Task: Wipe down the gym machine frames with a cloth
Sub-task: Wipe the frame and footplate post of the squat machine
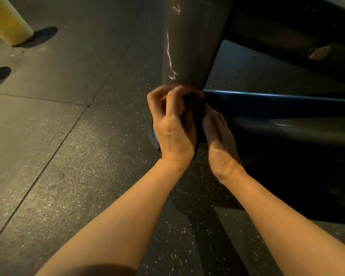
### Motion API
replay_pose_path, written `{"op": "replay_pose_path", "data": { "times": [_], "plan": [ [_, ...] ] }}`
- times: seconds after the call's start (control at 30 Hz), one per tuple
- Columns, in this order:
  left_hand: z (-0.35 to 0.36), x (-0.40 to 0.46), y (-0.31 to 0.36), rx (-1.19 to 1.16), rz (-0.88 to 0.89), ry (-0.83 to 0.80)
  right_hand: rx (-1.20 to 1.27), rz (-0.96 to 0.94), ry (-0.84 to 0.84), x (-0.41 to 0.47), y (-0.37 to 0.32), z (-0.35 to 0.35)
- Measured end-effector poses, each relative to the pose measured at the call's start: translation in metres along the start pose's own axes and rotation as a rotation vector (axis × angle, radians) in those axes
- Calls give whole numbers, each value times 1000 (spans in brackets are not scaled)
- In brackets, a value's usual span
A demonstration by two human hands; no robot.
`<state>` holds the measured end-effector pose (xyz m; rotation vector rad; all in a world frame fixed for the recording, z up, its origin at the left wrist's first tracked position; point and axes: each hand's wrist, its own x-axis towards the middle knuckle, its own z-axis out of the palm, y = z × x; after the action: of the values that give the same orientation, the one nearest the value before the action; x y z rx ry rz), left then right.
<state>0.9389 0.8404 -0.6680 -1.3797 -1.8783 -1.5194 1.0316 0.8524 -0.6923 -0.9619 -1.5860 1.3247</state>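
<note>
Curled fingers [168, 102] of my left hand [174, 128] bunch a dark cloth [195, 108] against the foot of the grey upright post [189, 42], right where it meets the floor-level blue rail [277, 104]. My right hand [217, 134] lies just beside it, its fingers tucked in against the lower fold of the same cloth, though I cannot tell whether they pinch it or only press it to the metal, since the left hand covers most of the fabric. Both hands sit low, close to the speckled rubber floor [68, 136], with a sliver of blue showing under the left wrist that I take to be part of the frame's base. As for progress, I judge the job to be partway at best: the upright above the cloth carries pale streaks and scuff lines that look unwiped or only smeared, and the blue rail running off to the right shows a dull sheen with no clear sign of cleaning. A dark crossbar [287, 36] with a capped end at upper right also looks untouched from here. I reckon the joint under the cloth is the spot in hand, and the post, the rail and that bar are left to do. A yellow post [8, 20] stands well apart at upper left.
</note>
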Motion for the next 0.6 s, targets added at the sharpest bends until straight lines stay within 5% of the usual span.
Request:
{"op": "replay_pose_path", "data": {
  "times": [0.1,0.27,0.43,0.53,0.6],
  "plan": [
    [4,9,5,-41,70,-75,35,-6,45,2,-2,-2],
    [-7,-14,-34,37,-295,-174,-38,12,-9,0,4,-3],
    [-3,9,2,-63,56,-91,-3,-15,25,-4,4,0],
    [1,-2,-8,-21,5,-198,-36,-31,41,-5,7,1],
    [-12,-21,-31,49,-193,-309,-170,-19,7,-7,13,5]
  ]
}}
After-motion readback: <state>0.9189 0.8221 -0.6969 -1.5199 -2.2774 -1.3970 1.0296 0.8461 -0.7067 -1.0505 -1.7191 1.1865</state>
